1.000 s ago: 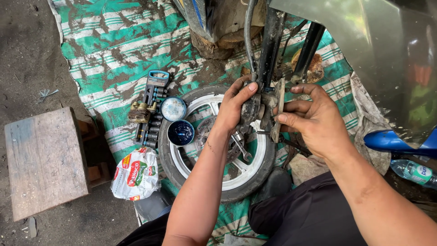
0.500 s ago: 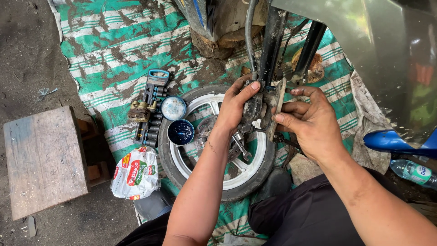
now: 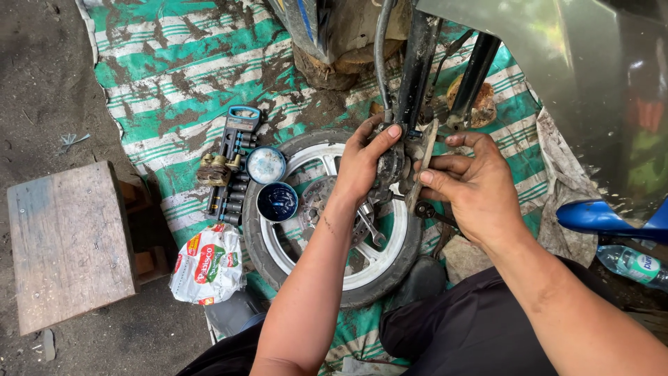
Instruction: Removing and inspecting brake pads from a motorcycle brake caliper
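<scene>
My left hand (image 3: 365,163) grips a dirty metal brake caliper (image 3: 392,166) at the bottom of a black fork leg (image 3: 419,63) of a motorbike. My right hand (image 3: 473,184) holds the same part from the right, fingers curled around a flat metal bracket (image 3: 420,163). Below the hands a removed wheel (image 3: 334,271) with a white rim lies flat on a striped green-and-white mat (image 3: 174,69). A spanner (image 3: 372,233) rests on the wheel's spokes.
A socket set rail (image 3: 235,163), a round tin lid (image 3: 266,165) and an open tin of blue grease (image 3: 277,202) lie left of the wheel. A wooden stool (image 3: 66,244) stands left, a plastic bag (image 3: 209,264) beside it. A water bottle (image 3: 633,264) lies right.
Both hands have stayed on the caliper with only small finger shifts. The view has barely moved.
</scene>
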